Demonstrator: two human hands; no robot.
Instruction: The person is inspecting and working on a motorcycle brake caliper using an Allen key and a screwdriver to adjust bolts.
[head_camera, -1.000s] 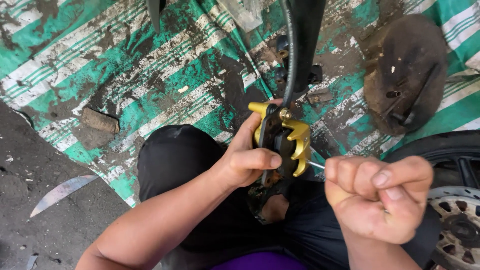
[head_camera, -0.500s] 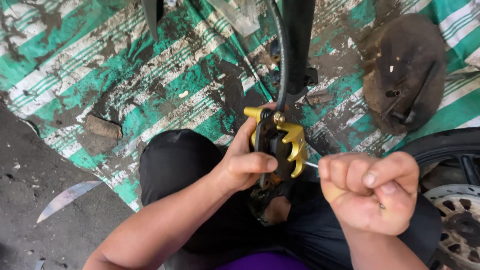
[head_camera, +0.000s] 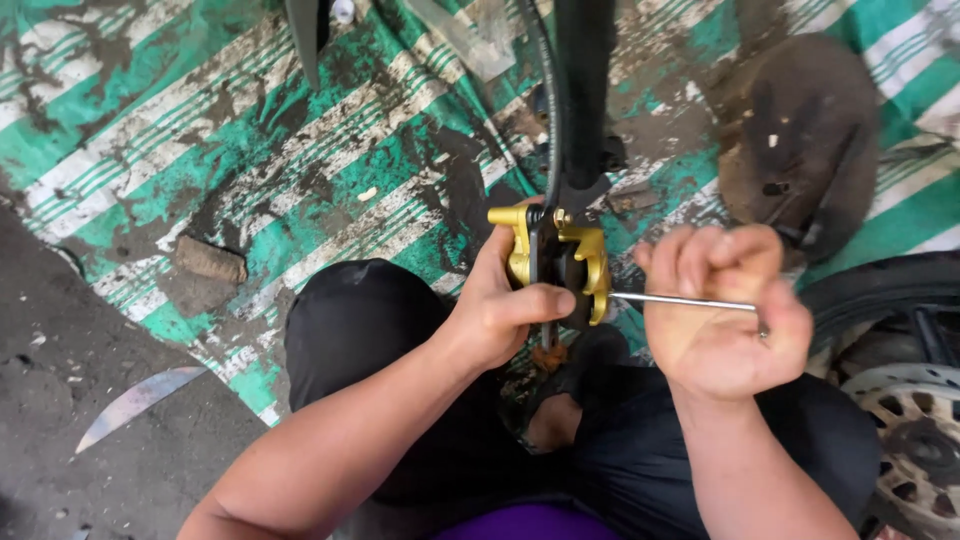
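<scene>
A gold brake caliper (head_camera: 592, 262) hangs at the lower end of a black fork leg (head_camera: 585, 90), with a black hose (head_camera: 548, 120) running along it. My left hand (head_camera: 500, 305) grips the caliper from the left, thumb across its front. My right hand (head_camera: 722, 310) is closed in a fist around a thin metal tool (head_camera: 680, 300). The tool's shaft runs level to the left, and its tip meets the caliper's right side.
A dirty green-and-white striped mat (head_camera: 300, 170) covers the ground. A dark worn slipper (head_camera: 805, 140) lies at upper right. A motorcycle wheel with its brake disc (head_camera: 915, 400) is at lower right. A small brick piece (head_camera: 210, 260) and a metal strip (head_camera: 135, 400) lie left. My black-trousered knees are below.
My right hand has drawn back to the right from the caliper, so more of the thin tool's shaft shows. My left hand keeps its hold on the caliper.
</scene>
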